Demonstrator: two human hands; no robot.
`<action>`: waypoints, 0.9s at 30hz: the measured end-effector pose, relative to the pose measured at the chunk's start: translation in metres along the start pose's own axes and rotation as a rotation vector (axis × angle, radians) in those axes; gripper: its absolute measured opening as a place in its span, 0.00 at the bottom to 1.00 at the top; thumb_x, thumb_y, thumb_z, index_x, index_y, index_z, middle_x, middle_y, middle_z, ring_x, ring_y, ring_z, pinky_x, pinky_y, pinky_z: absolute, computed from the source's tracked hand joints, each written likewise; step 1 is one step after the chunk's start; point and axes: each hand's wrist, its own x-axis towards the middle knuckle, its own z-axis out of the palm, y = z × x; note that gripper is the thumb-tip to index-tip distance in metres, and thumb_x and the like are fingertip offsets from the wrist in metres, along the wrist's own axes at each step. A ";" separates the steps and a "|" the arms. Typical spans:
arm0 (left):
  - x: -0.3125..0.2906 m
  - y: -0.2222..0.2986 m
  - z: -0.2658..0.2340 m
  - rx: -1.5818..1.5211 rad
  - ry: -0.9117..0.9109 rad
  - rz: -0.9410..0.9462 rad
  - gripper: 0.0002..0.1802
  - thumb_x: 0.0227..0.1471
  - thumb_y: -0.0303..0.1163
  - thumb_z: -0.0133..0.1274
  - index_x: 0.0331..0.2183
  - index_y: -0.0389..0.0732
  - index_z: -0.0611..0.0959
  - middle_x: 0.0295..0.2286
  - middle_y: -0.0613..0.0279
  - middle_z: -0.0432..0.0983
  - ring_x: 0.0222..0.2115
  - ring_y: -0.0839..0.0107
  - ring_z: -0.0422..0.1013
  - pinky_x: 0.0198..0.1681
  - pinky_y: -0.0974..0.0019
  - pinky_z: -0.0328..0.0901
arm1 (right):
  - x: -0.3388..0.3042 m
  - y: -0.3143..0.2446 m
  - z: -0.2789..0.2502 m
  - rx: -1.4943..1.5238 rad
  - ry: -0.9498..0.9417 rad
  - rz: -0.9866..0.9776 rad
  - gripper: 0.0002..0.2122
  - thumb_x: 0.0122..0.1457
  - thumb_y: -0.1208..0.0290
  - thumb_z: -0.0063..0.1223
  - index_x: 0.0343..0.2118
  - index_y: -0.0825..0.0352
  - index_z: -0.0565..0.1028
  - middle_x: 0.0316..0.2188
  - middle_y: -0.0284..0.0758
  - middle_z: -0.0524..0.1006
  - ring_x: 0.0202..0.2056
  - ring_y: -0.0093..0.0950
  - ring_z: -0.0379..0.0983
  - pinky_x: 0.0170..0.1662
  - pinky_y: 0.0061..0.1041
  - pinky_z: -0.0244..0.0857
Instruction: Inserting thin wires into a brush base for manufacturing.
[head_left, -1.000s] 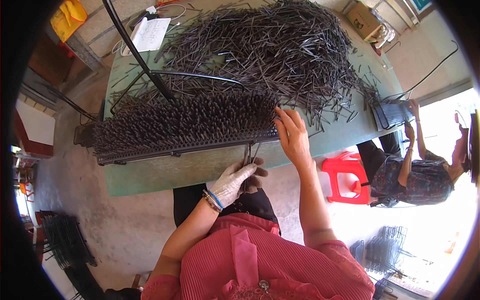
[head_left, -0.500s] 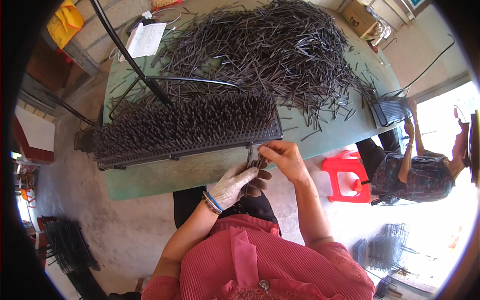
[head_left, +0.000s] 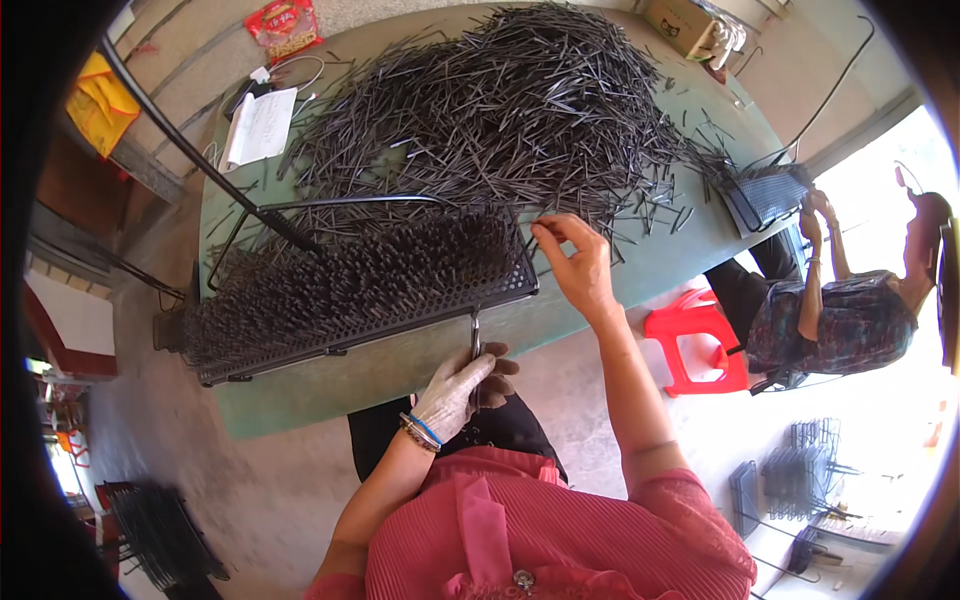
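A long black perforated rack (head_left: 430, 314) stands along the front of the table, its holes packed with upright thin dark sticks (head_left: 350, 262). Just in front of its front edge, my left hand (head_left: 452, 392), in a pale glove with dark finger pads, is closed around a shiny dark rod (head_left: 475, 328) that points up at the rack. My right hand (head_left: 583, 262) is bare and raised beside the rack's right end. Its thumb and forefinger are pinched together; whatever lies between them is too small to make out.
A big heap of loose dark sticks (head_left: 520, 100) covers the back of the green table (head_left: 290, 412). At the right, a person (head_left: 830, 320) handles another perforated rack (head_left: 765, 195) near a red stool (head_left: 695, 340). Paper (head_left: 262, 125) lies back left; black racks (head_left: 165, 530) stand on the floor.
My right hand has moved up and away from the left, over to the rack's right end. The left hand stays low, still closed. The whole view has shifted slightly.
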 end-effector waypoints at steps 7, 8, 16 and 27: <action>0.002 -0.002 -0.002 -0.001 -0.006 -0.014 0.18 0.61 0.35 0.45 0.50 0.36 0.71 0.38 0.56 0.76 0.31 0.74 0.76 0.30 0.75 0.70 | 0.001 0.004 0.008 -0.132 0.005 -0.178 0.05 0.52 0.76 0.59 0.32 0.69 0.78 0.28 0.36 0.78 0.29 0.36 0.73 0.36 0.30 0.65; 0.002 -0.002 -0.002 -0.015 -0.006 -0.012 0.18 0.61 0.35 0.45 0.50 0.36 0.71 0.38 0.56 0.76 0.31 0.73 0.76 0.30 0.75 0.70 | 0.001 0.005 0.010 -0.137 -0.007 -0.198 0.05 0.52 0.75 0.59 0.32 0.69 0.78 0.28 0.36 0.78 0.29 0.36 0.73 0.36 0.31 0.65; 0.003 -0.005 -0.001 0.015 0.000 -0.026 0.18 0.61 0.34 0.45 0.51 0.36 0.71 0.39 0.55 0.77 0.31 0.73 0.76 0.31 0.75 0.70 | -0.001 0.005 0.010 -0.160 -0.087 -0.222 0.05 0.53 0.75 0.59 0.32 0.68 0.76 0.30 0.36 0.77 0.31 0.37 0.72 0.37 0.31 0.64; -0.002 -0.003 -0.001 0.030 -0.020 -0.039 0.19 0.61 0.34 0.45 0.51 0.37 0.71 0.40 0.57 0.77 0.32 0.74 0.75 0.32 0.75 0.70 | 0.001 0.015 0.005 -0.151 -0.287 -0.165 0.06 0.54 0.75 0.56 0.35 0.68 0.76 0.33 0.37 0.78 0.34 0.36 0.74 0.42 0.31 0.64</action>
